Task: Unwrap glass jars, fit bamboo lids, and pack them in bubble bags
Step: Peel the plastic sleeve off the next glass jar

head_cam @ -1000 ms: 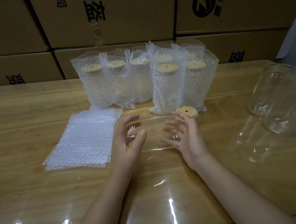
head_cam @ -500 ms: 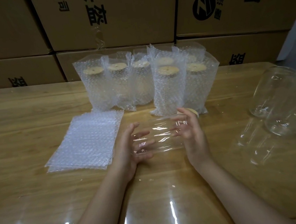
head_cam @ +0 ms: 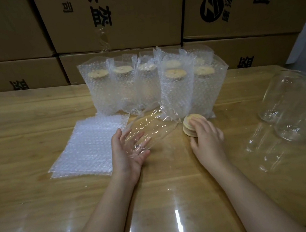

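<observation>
Glass jar, clear film loose about it, lies tilted across the left hand, whose fingers spread nearly straight beneath it, thumb against its side — a cradle, not a clamp. To the right of those fingertips, the right hand lays its fingers over a stack of bamboo lids; whether they grip one cannot be told. Rigid, smooth and breakable, the jar likely slides inside film — safest taken round its bare wall.
</observation>
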`<move>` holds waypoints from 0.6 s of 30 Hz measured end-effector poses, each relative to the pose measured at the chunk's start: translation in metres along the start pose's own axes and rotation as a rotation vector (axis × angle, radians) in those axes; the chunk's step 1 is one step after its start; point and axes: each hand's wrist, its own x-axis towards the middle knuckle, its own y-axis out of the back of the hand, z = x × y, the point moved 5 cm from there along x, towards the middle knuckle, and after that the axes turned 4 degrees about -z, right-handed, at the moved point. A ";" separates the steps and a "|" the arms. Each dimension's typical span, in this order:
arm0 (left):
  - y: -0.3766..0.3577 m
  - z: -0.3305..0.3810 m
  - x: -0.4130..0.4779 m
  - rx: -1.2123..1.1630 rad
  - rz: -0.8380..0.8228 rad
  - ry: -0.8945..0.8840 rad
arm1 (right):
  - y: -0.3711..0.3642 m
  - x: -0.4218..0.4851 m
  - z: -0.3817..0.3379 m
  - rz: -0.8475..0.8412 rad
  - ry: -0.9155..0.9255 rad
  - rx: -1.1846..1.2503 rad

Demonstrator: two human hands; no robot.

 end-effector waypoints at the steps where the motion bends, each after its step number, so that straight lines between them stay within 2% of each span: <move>1: 0.001 0.000 0.001 -0.004 0.002 -0.004 | 0.003 0.001 -0.001 0.043 0.002 -0.013; 6: 0.002 0.001 0.002 -0.023 0.008 -0.010 | 0.013 -0.003 0.001 0.176 -0.067 -0.004; 10: 0.003 0.001 0.002 -0.016 0.001 -0.013 | 0.009 -0.001 0.009 0.062 -0.135 -0.003; 12: 0.003 0.000 0.003 -0.010 0.000 -0.016 | 0.010 -0.001 0.010 0.073 -0.132 0.033; 16: 0.005 0.000 0.005 0.004 0.010 -0.030 | 0.018 -0.004 0.008 0.241 -0.119 0.196; 18: 0.005 0.000 0.006 0.027 0.014 -0.051 | 0.023 -0.005 0.011 0.321 -0.124 0.459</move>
